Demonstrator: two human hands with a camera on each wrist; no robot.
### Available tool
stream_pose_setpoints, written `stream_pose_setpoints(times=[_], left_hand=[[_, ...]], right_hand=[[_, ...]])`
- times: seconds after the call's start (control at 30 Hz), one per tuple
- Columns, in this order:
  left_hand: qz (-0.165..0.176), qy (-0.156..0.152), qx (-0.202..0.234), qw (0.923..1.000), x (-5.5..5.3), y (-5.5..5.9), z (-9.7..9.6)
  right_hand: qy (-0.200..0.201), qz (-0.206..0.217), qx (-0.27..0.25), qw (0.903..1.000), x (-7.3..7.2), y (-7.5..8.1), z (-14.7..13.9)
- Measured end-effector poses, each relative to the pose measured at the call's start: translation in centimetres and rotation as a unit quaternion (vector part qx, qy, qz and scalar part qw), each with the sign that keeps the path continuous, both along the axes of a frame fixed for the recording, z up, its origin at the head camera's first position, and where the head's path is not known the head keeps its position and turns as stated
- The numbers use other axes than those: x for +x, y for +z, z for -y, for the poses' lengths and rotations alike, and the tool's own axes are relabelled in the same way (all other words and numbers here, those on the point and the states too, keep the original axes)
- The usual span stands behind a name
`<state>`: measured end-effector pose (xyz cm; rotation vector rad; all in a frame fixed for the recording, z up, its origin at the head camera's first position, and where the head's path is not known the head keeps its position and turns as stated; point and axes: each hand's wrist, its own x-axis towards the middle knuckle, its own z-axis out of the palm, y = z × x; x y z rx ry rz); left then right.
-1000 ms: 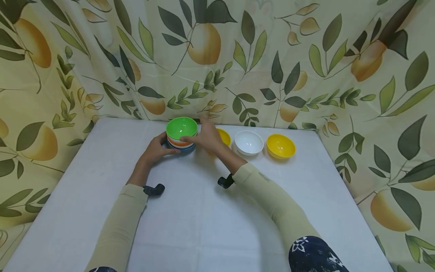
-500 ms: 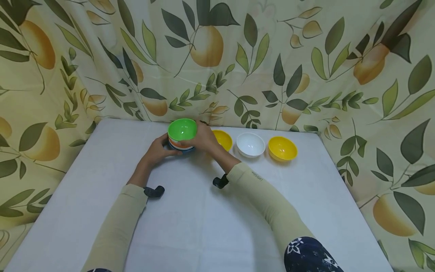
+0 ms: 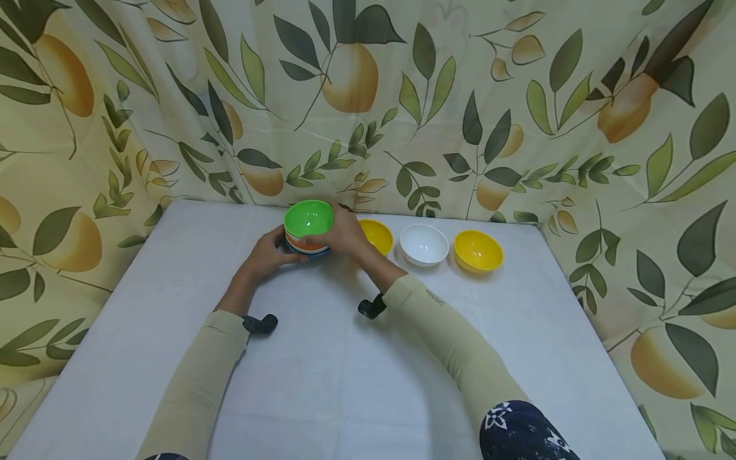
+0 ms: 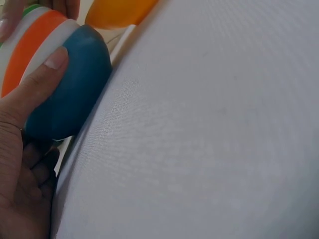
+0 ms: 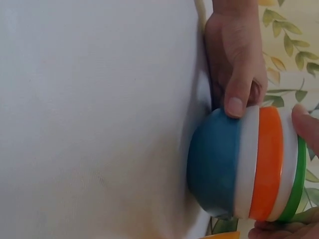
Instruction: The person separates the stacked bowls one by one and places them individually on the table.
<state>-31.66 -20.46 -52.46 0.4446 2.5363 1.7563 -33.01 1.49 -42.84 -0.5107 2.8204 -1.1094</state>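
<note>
A stack of nested bowls stands near the table's back edge: a blue bowl (image 5: 214, 164) at the bottom, then a white bowl (image 5: 246, 164), an orange bowl (image 5: 267, 164), another white bowl (image 5: 285, 164) and a green bowl (image 3: 308, 218) on top. My left hand (image 3: 266, 257) holds the blue bowl from the left, its thumb (image 4: 56, 59) pressed on the bowl's side. From the right, my right hand (image 3: 345, 233) grips the upper bowls near the green rim, with thumb in front and fingers behind. Those rear fingers are mostly hidden in the head view.
Right of the stack, a yellow bowl (image 3: 379, 236) is partly covered by my right hand. A white bowl (image 3: 424, 245) and another yellow bowl (image 3: 478, 251) continue the row. A white cloth covers the table (image 3: 322, 377), and a leaf-and-fruit patterned curtain (image 3: 414, 128) hangs behind.
My right hand has come down and closed in around the upper bowls, its raised fingers now lowered behind the stack. My left hand keeps its hold. Little differs over the last half second.
</note>
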Motion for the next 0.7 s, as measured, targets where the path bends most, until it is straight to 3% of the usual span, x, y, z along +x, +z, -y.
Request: stream_pose_setpoints(times=[0.33,0.43,0.53,0.63,0.7], left_hand=[[0.011,0.007,-0.007,0.9999,0.4,0.6,-0.2],[0.016,0.006,-0.012,0.9998,0.8,1.3,-0.5],[0.017,-0.001,-0.018,0.9997,1.7,2.7,-0.7],[0.016,0.0,-0.019,0.9997,1.6,2.5,-0.6],[0.014,0.003,-0.018,0.9997,1.2,1.8,-0.5]], right_hand=[[0.001,0.023,-0.022,0.9995,0.2,0.6,0.2],[-0.001,0.028,-0.026,0.9993,0.2,0.6,0.2],[-0.003,0.029,-0.025,0.9993,0.2,0.5,0.2],[-0.001,0.027,-0.023,0.9994,0.2,0.5,0.2],[0.001,0.024,-0.024,0.9994,0.2,0.5,0.2]])
